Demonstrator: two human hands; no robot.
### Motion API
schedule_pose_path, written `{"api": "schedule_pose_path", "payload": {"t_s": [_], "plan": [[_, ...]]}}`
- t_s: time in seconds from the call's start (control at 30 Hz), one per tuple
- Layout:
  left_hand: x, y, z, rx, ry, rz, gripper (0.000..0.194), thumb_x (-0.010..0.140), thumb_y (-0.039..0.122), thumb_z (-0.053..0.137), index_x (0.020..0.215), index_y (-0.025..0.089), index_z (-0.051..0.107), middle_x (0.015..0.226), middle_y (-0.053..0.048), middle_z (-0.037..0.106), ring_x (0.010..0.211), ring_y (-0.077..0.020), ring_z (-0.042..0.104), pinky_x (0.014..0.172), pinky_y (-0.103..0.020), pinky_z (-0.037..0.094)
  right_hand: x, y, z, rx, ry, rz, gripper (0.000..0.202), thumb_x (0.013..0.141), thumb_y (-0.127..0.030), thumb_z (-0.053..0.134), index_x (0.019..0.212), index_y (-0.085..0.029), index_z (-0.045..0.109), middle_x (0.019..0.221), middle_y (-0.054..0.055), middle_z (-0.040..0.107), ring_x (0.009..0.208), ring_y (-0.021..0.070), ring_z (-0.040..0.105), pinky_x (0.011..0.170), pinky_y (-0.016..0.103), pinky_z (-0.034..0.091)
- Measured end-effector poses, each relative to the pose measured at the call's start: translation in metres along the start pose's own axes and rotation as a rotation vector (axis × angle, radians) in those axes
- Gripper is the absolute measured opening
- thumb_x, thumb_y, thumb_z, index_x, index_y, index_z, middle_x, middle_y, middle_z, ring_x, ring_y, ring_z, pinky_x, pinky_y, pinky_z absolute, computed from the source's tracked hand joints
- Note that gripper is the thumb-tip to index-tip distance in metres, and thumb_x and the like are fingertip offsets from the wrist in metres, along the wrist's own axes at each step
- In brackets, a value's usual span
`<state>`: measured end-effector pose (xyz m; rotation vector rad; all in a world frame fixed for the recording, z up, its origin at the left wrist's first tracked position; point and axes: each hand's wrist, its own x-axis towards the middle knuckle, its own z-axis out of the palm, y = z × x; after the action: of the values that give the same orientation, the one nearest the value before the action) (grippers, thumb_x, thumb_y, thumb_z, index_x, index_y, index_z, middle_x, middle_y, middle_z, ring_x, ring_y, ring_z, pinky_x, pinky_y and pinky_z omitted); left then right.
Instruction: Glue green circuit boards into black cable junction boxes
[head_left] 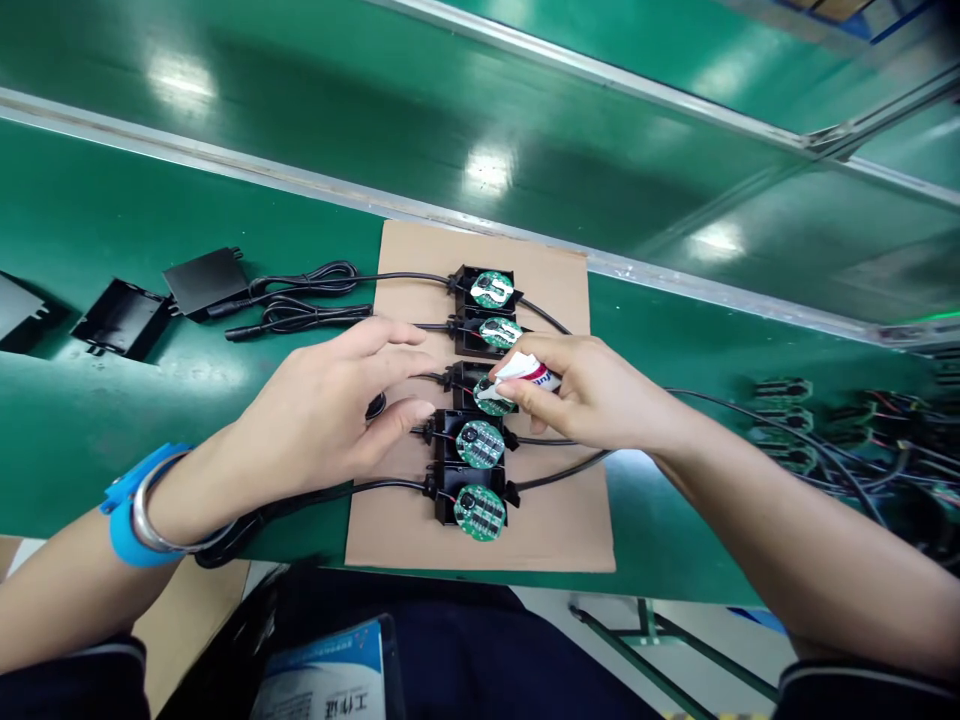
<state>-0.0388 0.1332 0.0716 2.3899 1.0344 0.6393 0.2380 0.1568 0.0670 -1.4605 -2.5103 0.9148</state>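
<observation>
Right hand [589,385], one: thumb and fingers pinched on one white tube [529,372], centre of frame, nozzle at the third of five round green boards [480,444]. Left hand [330,400], one: fingers loosely parted; contact with cables [390,486] I cannot tell. Black housings [461,478], five, mid-frame: one board each, upper two pasted white. Cardboard sheet [555,530], one, beneath.
</observation>
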Motion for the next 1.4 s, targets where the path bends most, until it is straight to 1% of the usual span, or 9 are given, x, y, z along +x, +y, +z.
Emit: {"api": "schedule_pose_path", "payload": {"t_s": [0.2,0.33,0.43,0.6,0.77,0.93,1.07,1.2,1.4], "plan": [[0.0,-0.002,0.002,-0.01,0.0,0.001,0.028,0.099,0.028,0.053,0.124,0.022,0.066,0.128,-0.005,0.066,0.119,-0.0185,0.063,0.098,-0.029,0.054,0.005,-0.006,-0.003,-0.034,-0.009,0.031,0.027,0.09,-0.041,0.054,0.077,-0.018,0.057,0.067,0.003,0.056,0.059,0.0149,0.05,0.056,0.029,0.032],[0.0,-0.004,0.002,-0.011,0.003,0.002,0.026,0.099,0.029,0.053,0.117,0.02,0.069,0.128,-0.006,0.066,0.119,-0.0189,0.063,0.095,-0.029,0.056,0.002,-0.006,-0.006,-0.003,-0.011,0.062,0.03,0.091,-0.044,0.053,0.074,-0.019,0.055,0.062,0.002,0.053,0.056,0.0138,0.046,0.056,0.029,0.03],[0.0,-0.004,0.003,-0.006,0.011,0.007,0.025,0.098,0.031,0.054,0.114,0.02,0.071,0.127,-0.006,0.066,0.115,-0.0195,0.065,0.094,-0.03,0.056,-0.002,-0.005,-0.009,0.002,-0.02,0.083,0.031,0.09,-0.044,0.052,0.072,-0.019,0.054,0.064,0.002,0.055,0.056,0.0136,0.045,0.056,0.029,0.031],[0.0,-0.003,0.005,0.008,0.013,-0.01,0.026,0.097,0.031,0.056,0.114,0.021,0.072,0.126,-0.007,0.067,0.116,-0.0216,0.065,0.092,-0.031,0.057,-0.009,-0.005,-0.011,-0.001,-0.046,0.121,0.031,0.091,-0.045,0.05,0.076,-0.019,0.056,0.067,0.003,0.056,0.056,0.0133,0.043,0.056,0.03,0.03],[0.0,-0.004,0.005,0.038,0.0,-0.016,0.028,0.097,0.031,0.055,0.117,0.02,0.071,0.124,-0.008,0.068,0.113,-0.0225,0.067,0.088,-0.031,0.058,-0.015,-0.002,-0.012,-0.013,-0.056,0.105,0.03,0.091,-0.043,0.049,0.075,-0.019,0.056,0.067,0.003,0.056,0.056,0.0129,0.042,0.055,0.03,0.03],[0.0,-0.005,0.007,0.044,-0.016,-0.019,0.028,0.096,0.032,0.055,0.116,0.021,0.072,0.126,-0.008,0.068,0.115,-0.0238,0.066,0.088,-0.032,0.059,-0.018,0.005,-0.015,-0.018,0.001,0.079,0.03,0.091,-0.046,0.053,0.076,-0.02,0.058,0.063,0.001,0.053,0.056,0.0128,0.042,0.055,0.03,0.028],[0.0,-0.004,0.007,0.054,-0.045,-0.023,0.028,0.097,0.032,0.054,0.116,0.022,0.072,0.127,-0.007,0.067,0.115,-0.0236,0.067,0.091,-0.033,0.059,-0.015,0.008,-0.017,-0.003,0.025,0.092,0.029,0.092,-0.044,0.053,0.076,-0.02,0.058,0.06,0.0,0.05,0.052,0.0118,0.039,0.054,0.03,0.027],[-0.001,-0.005,0.007,0.064,-0.046,-0.015,0.028,0.097,0.033,0.054,0.115,0.022,0.072,0.128,-0.007,0.066,0.114,-0.0239,0.067,0.088,-0.033,0.06,-0.008,0.008,-0.016,-0.016,0.011,0.085,0.027,0.091,-0.04,0.054,0.073,-0.02,0.055,0.06,0.001,0.052,0.052,0.0125,0.041,0.055,0.031,0.029],[-0.004,-0.007,0.011,0.068,-0.047,-0.007,0.028,0.097,0.032,0.054,0.117,0.021,0.07,0.13,-0.008,0.065,0.113,-0.0237,0.067,0.087,-0.032,0.06,0.004,0.004,-0.014,-0.04,0.009,0.089,0.028,0.09,-0.036,0.057,0.067,-0.021,0.049,0.054,0.0,0.047,0.049,0.0125,0.037,0.053,0.032,0.025]]}}
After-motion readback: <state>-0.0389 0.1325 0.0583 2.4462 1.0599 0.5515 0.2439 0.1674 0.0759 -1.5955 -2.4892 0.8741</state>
